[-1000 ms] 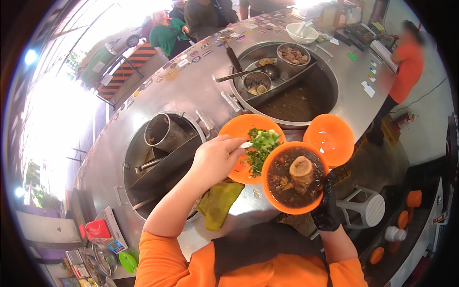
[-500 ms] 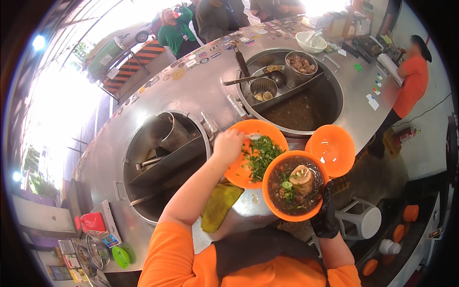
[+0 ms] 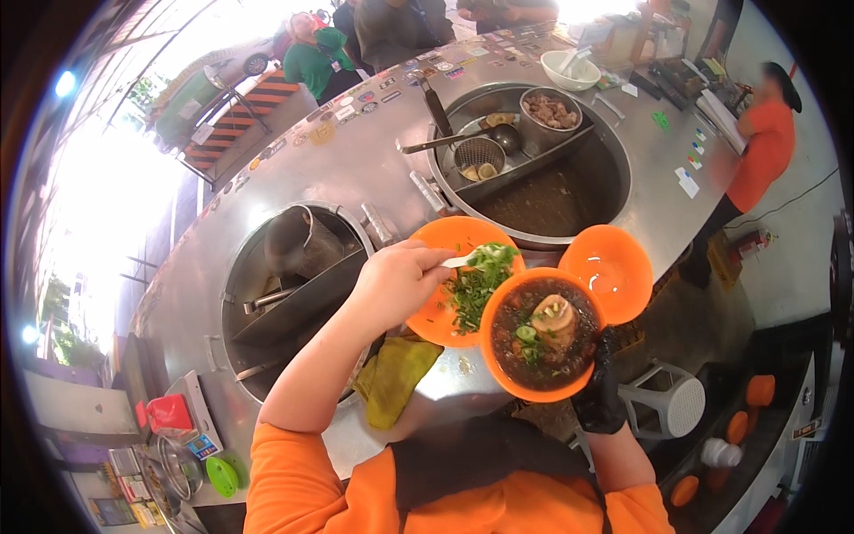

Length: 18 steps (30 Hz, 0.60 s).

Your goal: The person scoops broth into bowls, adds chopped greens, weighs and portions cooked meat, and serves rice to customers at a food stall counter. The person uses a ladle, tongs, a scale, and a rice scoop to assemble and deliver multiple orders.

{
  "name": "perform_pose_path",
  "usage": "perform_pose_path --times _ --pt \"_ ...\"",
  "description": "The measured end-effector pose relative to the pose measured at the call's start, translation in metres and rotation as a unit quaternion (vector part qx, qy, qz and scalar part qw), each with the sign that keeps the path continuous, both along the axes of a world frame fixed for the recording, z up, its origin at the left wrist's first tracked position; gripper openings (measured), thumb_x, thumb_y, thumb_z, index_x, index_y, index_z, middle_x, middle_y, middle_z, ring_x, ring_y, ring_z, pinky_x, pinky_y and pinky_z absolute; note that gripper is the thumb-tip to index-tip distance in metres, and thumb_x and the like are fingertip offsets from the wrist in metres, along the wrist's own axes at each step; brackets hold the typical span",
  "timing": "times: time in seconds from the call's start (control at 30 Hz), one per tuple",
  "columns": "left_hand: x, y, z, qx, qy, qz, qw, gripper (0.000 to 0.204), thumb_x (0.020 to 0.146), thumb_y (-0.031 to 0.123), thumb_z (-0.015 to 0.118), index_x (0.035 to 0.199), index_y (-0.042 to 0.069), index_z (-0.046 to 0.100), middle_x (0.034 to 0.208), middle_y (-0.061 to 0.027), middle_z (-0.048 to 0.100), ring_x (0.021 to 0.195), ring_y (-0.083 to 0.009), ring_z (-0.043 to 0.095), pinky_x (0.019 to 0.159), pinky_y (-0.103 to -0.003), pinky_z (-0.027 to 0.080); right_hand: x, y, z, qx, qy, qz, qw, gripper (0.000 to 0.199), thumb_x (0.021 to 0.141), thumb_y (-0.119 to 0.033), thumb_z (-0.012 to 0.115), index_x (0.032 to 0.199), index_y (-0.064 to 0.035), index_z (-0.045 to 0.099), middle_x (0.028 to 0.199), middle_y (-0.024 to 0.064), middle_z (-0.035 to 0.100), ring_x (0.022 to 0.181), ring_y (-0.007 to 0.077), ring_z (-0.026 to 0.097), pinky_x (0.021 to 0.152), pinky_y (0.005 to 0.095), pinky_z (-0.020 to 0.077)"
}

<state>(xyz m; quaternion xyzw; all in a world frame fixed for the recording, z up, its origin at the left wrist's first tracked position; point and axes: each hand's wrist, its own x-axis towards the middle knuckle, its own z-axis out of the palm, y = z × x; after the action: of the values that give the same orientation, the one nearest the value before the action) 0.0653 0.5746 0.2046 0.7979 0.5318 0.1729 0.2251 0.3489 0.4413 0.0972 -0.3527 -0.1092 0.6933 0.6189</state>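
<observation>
My bare left hand (image 3: 398, 279) is closed around the handle of a white spoon (image 3: 459, 261). Chopped green onion is heaped on the spoon's end, above an orange plate (image 3: 425, 307) of chopped green onions (image 3: 476, 294). In my black-gloved right hand (image 3: 602, 392) I hold an orange bowl (image 3: 496, 374) by its right side. Dark brown soup (image 3: 516, 307) fills it, with a pale rounded piece (image 3: 553, 322) and some green onion on top. Behind it an empty orange bowl (image 3: 614, 267) stands at the right. Part of my right hand is hidden by the bowl.
Two large divided pots (image 3: 587, 209) are set into the steel counter (image 3: 329, 169); ladles and a strainer (image 3: 479, 158) rest in the far one. A yellow-green cloth (image 3: 396, 378) lies near me. One person (image 3: 767, 147) stands at right; others stand beyond the counter. A white stool (image 3: 667, 400) is below right.
My left hand has lifted the spoon, now carrying green onion, out of the heap and toward the soup bowl. My right hand still holds the bowl in nearly the same place.
</observation>
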Motion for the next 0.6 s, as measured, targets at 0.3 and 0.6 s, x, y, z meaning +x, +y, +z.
perform_pose_path --times 0.3,0.6 --pt "0.011 -0.024 -0.021 0.190 0.225 0.027 0.955 0.041 0.082 0.021 0.067 0.121 0.010 0.061 0.099 -0.0054 0.063 0.090 -0.0233 0.063 0.074 -0.036 0.053 0.003 -0.001 -0.020 -0.020 -0.049 0.014 0.999 0.047 0.102 -0.041 0.044 0.136 -0.0091 0.044 0.126 0.0047 0.054 0.114 0.0177 0.053 0.097 0.0367 0.0464" --pt "-0.090 -0.126 0.027 0.253 0.041 0.122 0.959 0.025 0.079 0.032 0.070 0.084 0.008 0.065 0.092 -0.0086 0.064 0.095 -0.0272 0.061 0.082 -0.040 0.050 -0.033 0.015 -0.013 0.116 -0.052 0.153 0.980 0.045 0.101 -0.035 0.047 0.137 -0.0080 0.044 0.128 0.0074 0.054 0.114 0.0231 0.055 0.097 0.0415 0.0468"
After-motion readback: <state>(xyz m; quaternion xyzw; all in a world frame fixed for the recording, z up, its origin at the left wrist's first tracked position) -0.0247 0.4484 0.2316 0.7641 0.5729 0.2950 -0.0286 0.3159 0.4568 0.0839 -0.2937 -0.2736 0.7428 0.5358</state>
